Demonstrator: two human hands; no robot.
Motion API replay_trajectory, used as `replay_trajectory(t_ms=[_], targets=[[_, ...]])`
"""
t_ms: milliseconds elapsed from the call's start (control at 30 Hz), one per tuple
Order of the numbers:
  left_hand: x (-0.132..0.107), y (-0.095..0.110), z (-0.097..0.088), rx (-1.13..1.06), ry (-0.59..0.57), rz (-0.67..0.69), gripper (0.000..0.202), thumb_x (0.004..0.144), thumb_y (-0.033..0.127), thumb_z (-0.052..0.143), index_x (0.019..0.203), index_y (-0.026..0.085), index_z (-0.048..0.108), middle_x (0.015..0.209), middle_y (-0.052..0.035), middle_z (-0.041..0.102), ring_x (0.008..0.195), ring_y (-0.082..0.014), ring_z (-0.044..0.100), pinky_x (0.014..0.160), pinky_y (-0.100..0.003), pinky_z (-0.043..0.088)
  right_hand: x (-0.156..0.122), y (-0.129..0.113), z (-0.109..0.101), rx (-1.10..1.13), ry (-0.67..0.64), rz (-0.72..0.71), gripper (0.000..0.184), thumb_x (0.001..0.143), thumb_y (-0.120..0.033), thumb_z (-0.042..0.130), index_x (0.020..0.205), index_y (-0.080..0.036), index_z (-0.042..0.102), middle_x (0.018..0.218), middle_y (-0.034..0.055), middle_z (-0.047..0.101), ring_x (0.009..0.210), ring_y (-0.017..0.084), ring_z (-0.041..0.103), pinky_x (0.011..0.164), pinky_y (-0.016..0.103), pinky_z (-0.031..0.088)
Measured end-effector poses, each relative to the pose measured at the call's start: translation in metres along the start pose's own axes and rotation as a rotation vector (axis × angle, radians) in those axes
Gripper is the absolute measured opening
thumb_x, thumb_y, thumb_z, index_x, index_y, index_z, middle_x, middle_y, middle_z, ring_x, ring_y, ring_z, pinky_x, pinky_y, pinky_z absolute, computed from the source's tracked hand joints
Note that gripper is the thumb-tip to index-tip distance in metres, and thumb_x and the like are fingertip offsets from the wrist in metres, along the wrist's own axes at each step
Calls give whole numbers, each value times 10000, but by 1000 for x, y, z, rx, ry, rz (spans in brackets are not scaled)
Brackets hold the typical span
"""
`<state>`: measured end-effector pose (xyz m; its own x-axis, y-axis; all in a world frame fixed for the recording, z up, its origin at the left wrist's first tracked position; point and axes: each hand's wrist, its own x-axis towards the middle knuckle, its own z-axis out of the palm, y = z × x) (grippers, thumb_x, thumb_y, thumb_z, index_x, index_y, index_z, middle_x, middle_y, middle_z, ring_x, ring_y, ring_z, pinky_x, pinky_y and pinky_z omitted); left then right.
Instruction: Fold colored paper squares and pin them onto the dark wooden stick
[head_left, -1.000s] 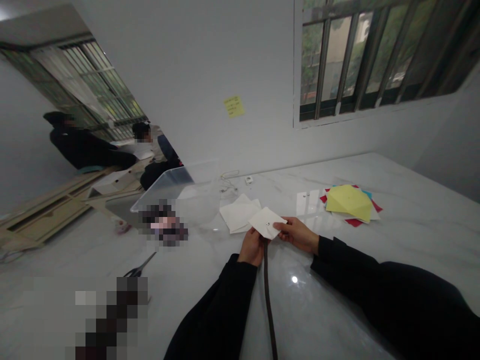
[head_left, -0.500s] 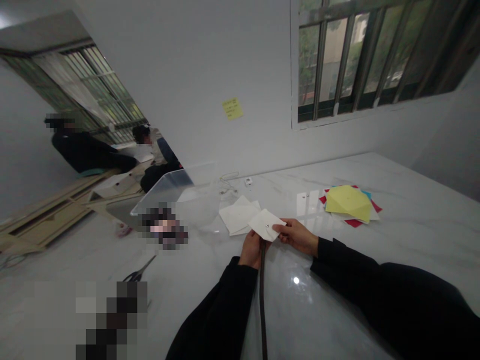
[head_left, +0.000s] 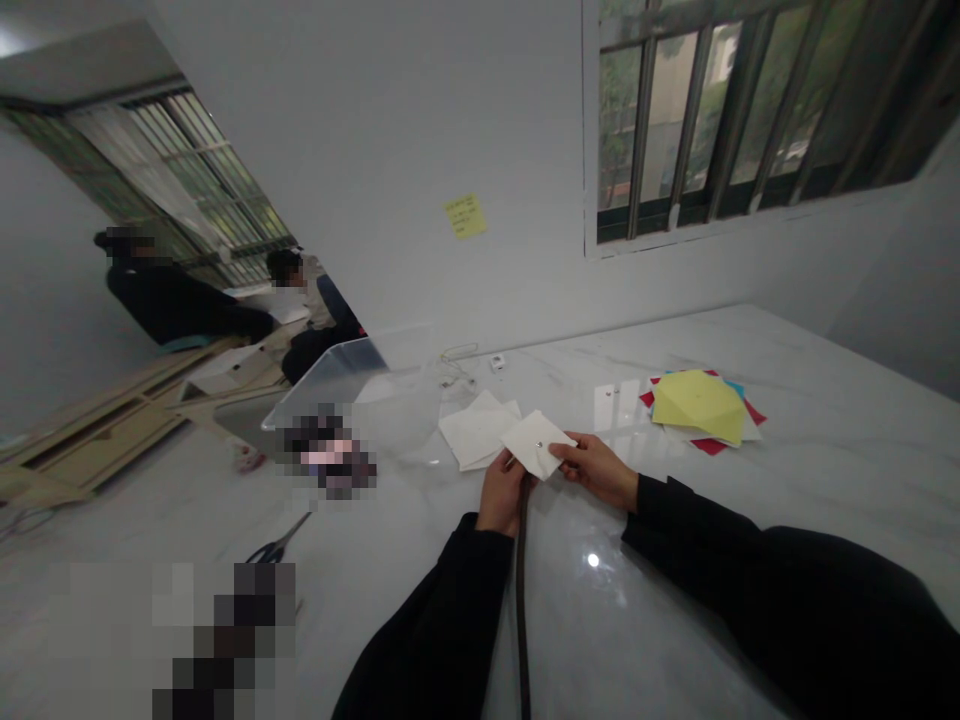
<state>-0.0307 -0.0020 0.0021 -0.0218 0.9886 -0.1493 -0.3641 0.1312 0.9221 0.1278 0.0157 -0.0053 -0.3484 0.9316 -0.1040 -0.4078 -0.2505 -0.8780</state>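
A small white paper square point(head_left: 531, 438), with a dark metallic-looking spot near its middle, is held between my two hands. My left hand point(head_left: 501, 497) is closed on its lower left edge, with some fingers hidden beneath it. On the right corner, my right hand point(head_left: 596, 470) pinches it with the thumb on top. A narrow brown strip point(head_left: 523, 600) runs from under my left hand down to the bottom of the view; I cannot tell whether the hand grips it. Just behind lie several white paper sheets point(head_left: 472, 432) on the table.
A stack of coloured paper point(head_left: 697, 405), yellow on top, lies to the right. Scissors point(head_left: 277, 545) rest at the left, near a clear plastic bin point(head_left: 405, 405). A small white box point(head_left: 497, 362) and a thin cord point(head_left: 459, 352) are by the wall. Two people sit far left.
My hands have shifted the white paper square slightly to the right and up, turning it a little. The upper end of the brown strip has moved slightly left.
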Motion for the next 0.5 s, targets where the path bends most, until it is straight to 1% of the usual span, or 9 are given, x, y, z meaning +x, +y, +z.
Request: replay_trajectory(t_ms=[67,133,200,300,367,400,500], targets=[[1,2,-1,134,40,111,349,630,280,787,944,158,696,931,-85,741,874,-229,674,792,-327,512,3,2,-3,-71,83,-86,396,685,-417,789,932,-134,664,645,-16,575,513,71,451,448,195,347],[2,4,-2,265,78,211,272,620,256,785,857,146,709,920,-85,739,885,-222,663,802,-311,503,5,4,-6,-162,149,-157,393,712,-440,758,943,-139,655,615,-21,573,507,83,465,460,205,366],[3,5,-1,351,107,259,207,617,238,775,792,144,717,869,-74,739,855,-216,659,794,-304,502,5,4,-7,-240,177,-194,372,736,-453,728,932,-147,650,610,-20,581,512,94,489,480,217,394],[4,4,-1,386,143,276,157,640,243,754,757,142,728,804,-58,736,803,-217,662,781,-312,506,5,3,-7,-314,169,-225,345,751,-450,706,914,-150,654,619,-13,596,515,103,507,489,229,412],[5,4,-1,395,141,283,180,693,285,732,799,140,746,831,-64,745,827,-232,670,802,-330,506,5,3,-6,-316,169,-237,347,748,-442,704,928,-149,658,660,-1,623,528,108,522,496,236,423],[5,4,0,399,125,293,211,728,313,713,845,142,756,875,-69,750,870,-242,671,835,-342,501,5,4,-7,-303,179,-238,355,745,-442,704,942,-149,658,690,7,638,540,113,533,502,240,432],[3,4,0,370,70,366,293,809,373,657,992,166,754,1067,-68,734,1073,-255,630,977,-365,446,6,5,-7,-267,229,-245,388,734,-448,707,983,-154,653,773,28,668,570,127,560,515,256,455]])
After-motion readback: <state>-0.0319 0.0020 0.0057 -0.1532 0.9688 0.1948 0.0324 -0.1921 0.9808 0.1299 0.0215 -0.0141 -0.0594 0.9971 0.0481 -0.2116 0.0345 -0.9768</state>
